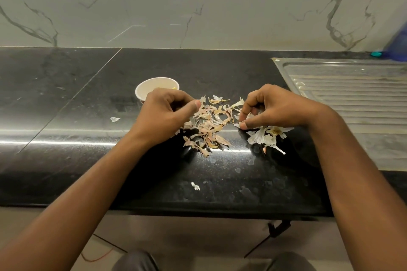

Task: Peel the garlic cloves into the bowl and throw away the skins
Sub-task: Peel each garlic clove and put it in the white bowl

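Site: kitchen | Evidence: black stone counter [66,99]; ribbed steel sink drainboard [352,99] set into it at right; marble-veined wall tiles [198,6] behind; garlic skins [209,125] on counter.

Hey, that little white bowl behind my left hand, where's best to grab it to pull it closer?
Probably pinch the bowl by its left rim, coming from the left over bare counter. It stands upright with an open mouth, and your left hand hides its front-right edge, with the skins heaped further right.
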Available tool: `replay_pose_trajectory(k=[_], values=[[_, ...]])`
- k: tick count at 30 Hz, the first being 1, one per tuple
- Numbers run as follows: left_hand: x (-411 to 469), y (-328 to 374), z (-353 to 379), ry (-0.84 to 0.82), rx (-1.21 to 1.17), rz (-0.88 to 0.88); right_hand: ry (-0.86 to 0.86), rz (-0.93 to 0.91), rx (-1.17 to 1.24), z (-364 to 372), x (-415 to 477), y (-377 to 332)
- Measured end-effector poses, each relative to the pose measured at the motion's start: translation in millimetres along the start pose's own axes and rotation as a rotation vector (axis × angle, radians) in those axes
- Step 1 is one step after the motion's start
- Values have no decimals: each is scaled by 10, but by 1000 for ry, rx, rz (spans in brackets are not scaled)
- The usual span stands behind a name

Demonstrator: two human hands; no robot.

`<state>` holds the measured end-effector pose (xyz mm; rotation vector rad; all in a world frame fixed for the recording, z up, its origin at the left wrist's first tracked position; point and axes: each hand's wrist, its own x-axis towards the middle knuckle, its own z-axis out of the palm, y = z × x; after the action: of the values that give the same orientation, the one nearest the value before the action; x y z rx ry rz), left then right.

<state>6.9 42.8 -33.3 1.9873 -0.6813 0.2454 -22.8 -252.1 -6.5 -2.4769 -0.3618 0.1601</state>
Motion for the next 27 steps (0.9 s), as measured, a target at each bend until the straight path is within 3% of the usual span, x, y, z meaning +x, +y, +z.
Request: replay_pose_trajectory(k=[15, 27], values=[[223, 28, -112, 87, -261, 28, 23, -103, 152, 79, 49, -163], [159, 16, 121, 27, -372, 15, 216, -301, 224, 173, 118, -307]])
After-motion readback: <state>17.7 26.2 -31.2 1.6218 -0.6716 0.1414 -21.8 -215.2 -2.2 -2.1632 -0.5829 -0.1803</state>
